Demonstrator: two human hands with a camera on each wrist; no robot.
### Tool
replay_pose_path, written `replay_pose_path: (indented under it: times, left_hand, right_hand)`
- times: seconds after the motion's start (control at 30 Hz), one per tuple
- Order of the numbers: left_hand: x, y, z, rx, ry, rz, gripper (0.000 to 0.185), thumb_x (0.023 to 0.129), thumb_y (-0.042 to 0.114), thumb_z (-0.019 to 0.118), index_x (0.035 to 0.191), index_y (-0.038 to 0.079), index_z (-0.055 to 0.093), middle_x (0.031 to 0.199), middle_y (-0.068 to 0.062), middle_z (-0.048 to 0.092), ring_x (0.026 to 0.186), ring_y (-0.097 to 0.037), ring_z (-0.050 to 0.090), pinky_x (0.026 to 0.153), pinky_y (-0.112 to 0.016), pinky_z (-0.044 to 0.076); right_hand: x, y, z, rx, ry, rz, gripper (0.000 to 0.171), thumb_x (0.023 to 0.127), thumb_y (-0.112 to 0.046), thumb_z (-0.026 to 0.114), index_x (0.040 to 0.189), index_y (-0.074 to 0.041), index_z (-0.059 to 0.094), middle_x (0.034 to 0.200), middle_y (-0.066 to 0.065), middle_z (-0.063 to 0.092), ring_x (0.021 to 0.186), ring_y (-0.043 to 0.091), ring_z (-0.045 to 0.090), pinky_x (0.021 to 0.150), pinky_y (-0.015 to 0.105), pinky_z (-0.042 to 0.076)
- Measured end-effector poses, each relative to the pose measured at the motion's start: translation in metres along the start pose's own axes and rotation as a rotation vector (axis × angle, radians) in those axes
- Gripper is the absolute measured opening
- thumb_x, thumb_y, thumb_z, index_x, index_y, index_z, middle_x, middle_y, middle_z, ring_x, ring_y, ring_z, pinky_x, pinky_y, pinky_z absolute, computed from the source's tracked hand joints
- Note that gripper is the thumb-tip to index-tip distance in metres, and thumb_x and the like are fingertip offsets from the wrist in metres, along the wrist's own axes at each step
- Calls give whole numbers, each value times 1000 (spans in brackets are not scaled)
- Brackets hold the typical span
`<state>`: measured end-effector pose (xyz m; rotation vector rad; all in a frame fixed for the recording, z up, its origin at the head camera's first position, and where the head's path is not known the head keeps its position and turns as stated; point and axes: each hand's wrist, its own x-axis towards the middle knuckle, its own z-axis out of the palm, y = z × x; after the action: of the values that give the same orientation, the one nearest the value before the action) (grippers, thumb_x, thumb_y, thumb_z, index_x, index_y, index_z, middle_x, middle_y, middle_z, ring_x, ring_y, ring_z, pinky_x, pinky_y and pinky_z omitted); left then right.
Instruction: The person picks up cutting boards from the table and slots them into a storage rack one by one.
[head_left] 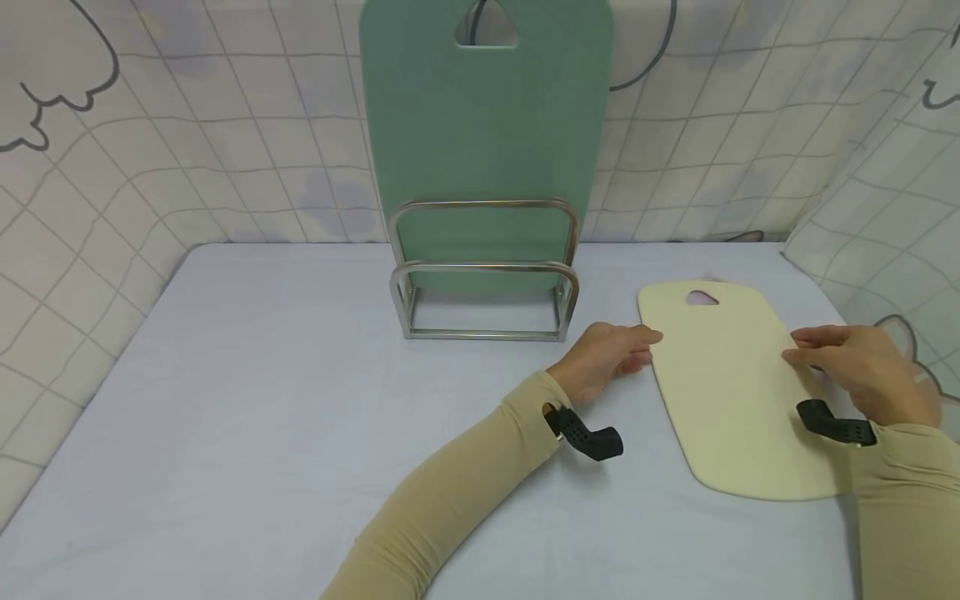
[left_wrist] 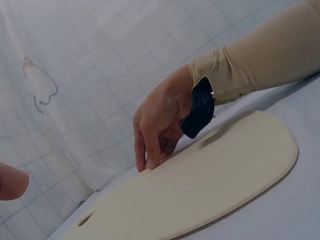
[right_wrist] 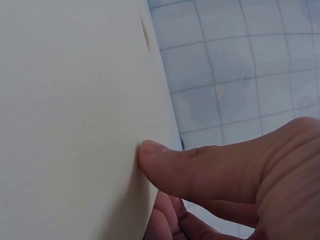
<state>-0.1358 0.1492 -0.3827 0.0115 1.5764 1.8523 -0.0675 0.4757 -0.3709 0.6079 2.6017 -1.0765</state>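
Observation:
A cream cutting board (head_left: 720, 392) with a small handle hole lies low over the right part of the table in the head view. My left hand (head_left: 603, 360) is at its left edge, one fingertip overlapping the board and the other fingers curled beside the rim. At the opposite edge, my right hand (head_left: 870, 367) pinches the board. The right wrist view shows that thumb (right_wrist: 175, 167) on the top face, with fingers tucked beneath the edge. Only one left fingertip (left_wrist: 12, 182) appears in the left wrist view.
Left of the cream board stands a metal wire rack (head_left: 483, 335) holding a large green cutting board (head_left: 487, 125) upright. White table cloth (head_left: 225, 433) spreads across the left side. Grid-patterned curtains (head_left: 247, 142) hang behind and at both sides.

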Motion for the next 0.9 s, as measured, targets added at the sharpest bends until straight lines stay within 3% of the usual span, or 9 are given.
replay_pose_path:
  times: [0.3,0.4,0.43,0.5,0.6,0.7,0.77,0.83,0.9]
  left_hand:
    - [-3,-2,2,-5,-43,-8,22,90,14,76,109,6,69,109,4,61,96,-11,56,101,-26,48]
    - [-3,-2,1,-12,-48,-1,36,91,14,76,123,2,66,125,1,61,99,-10,56,105,-27,48]
    - [-3,-3,1,-17,-46,1,41,91,13,75,127,0,64,129,-1,60,99,-10,57,106,-28,49]
    - [-2,-3,0,-28,-47,5,48,91,13,75,134,-2,61,137,-4,59,100,-10,57,108,-29,49]
    - [-1,-3,-1,-52,-50,5,43,91,11,75,131,-1,63,129,-2,61,100,-9,58,110,-29,50]
    - [-2,-3,-2,-74,-65,4,26,91,9,75,116,2,69,111,2,62,97,-9,58,109,-28,51]
    - [-2,-2,-2,-91,-79,8,17,92,8,73,107,2,70,103,4,59,97,-8,57,110,-28,51]
    - [-2,-2,-2,-101,-93,16,12,93,6,72,104,1,71,100,5,58,96,-7,56,112,-29,50]
    - [-2,-3,-2,-106,-106,24,11,94,5,71,104,-1,71,99,5,58,96,-6,56,112,-29,49]
  right_hand:
    - [-2,1,-2,17,-19,22,87,100,-53,60,154,9,32,163,35,24,130,49,35,118,79,16]
    - [-1,3,-4,37,-13,33,89,97,-55,64,154,7,35,137,9,59,119,33,48,119,77,18]
    - [-1,3,-5,46,-16,36,90,97,-55,66,154,7,35,123,-6,64,113,24,51,119,77,19]
    - [0,4,-6,65,-18,37,90,96,-54,68,154,7,36,99,-29,55,100,5,51,120,75,20]
    - [1,3,-7,74,-35,30,91,96,-53,69,155,7,35,91,-41,46,89,-11,46,121,73,22]
    - [0,1,-7,68,-39,18,91,97,-52,68,155,8,34,102,-31,49,89,-13,45,121,71,24]
    - [1,0,-7,57,-33,20,91,96,-53,69,155,8,34,96,-37,47,86,-15,46,120,70,26]
    - [0,0,-7,47,-28,11,93,96,-53,69,155,9,33,96,-38,47,86,-14,47,117,52,43]
    - [0,-1,-8,41,-28,5,93,95,-52,70,155,9,33,91,-43,46,84,-13,50,102,33,54]
